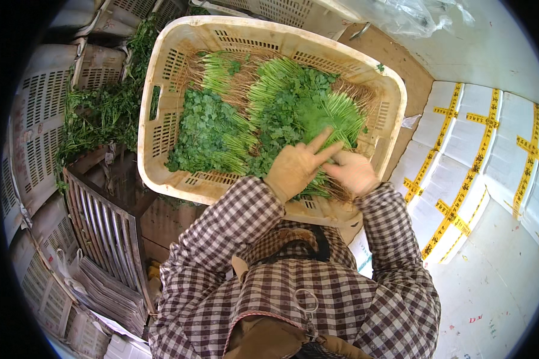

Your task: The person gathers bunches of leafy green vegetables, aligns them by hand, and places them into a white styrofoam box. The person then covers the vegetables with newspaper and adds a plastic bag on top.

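Note:
Before me is a large off-white plastic crate [271, 26] with slotted walls, stained brown. In it lie leafy green herb bunches that look like coriander [206, 130], with pale stems and long brown roots [242, 85]. My left hand [292, 168] is over the near right part of the herbs, index and middle fingers stretched out and spread, nothing visibly held. Close beside it my right hand [352, 172] is curled low over stems and roots by the crate's near right corner. Its fingertips are hidden, so its hold is unclear. Some leaves beyond the left fingertips look blurred.
White foam boxes [458, 166] sealed with yellow printed tape are stacked at right. Slotted crates [40, 130] line the left side. Loose greens [103, 112] hang over a metal-barred frame [103, 224], with flattened bags [108, 287] below. Clear plastic film [413, 15] lies at top right.

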A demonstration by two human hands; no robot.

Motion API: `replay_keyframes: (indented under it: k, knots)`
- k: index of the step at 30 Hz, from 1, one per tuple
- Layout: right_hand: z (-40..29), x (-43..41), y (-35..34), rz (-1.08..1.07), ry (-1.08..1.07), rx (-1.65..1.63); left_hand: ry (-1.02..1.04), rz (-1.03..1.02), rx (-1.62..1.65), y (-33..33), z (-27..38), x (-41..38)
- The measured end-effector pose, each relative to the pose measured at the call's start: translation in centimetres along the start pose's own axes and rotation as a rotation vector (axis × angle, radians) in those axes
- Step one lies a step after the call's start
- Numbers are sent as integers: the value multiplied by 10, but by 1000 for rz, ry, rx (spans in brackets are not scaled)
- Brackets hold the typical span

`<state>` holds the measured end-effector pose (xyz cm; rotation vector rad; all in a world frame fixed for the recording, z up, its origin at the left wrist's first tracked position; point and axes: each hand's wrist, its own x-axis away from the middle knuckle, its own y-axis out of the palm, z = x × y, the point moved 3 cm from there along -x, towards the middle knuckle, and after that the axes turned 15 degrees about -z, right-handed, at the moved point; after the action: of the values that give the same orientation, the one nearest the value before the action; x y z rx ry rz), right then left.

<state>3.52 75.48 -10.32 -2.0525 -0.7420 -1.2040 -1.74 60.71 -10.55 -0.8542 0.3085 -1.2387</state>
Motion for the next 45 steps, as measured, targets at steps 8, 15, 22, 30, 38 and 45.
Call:
replay_keyframes:
  k: [8,15,22,30,38,45]
  knots:
    - [61,-37,4,283,-166,-269,-580,560,-8,-70,-132,121]
    - [95,-103,55,328,64,428,-1401,538,-257,-174,-203,289]
    - [95,-46,59,502,9,371,-917,676,39,-102,-169,239]
    - [100,-43,125,474,77,126,-167,-244,53,92,-38,8]
    - [91,-34,138,240,263,52,-213,-453,-82,144,-40,20]
    - [96,-34,142,117,342,65,-222,-512,-104,138,-34,23]
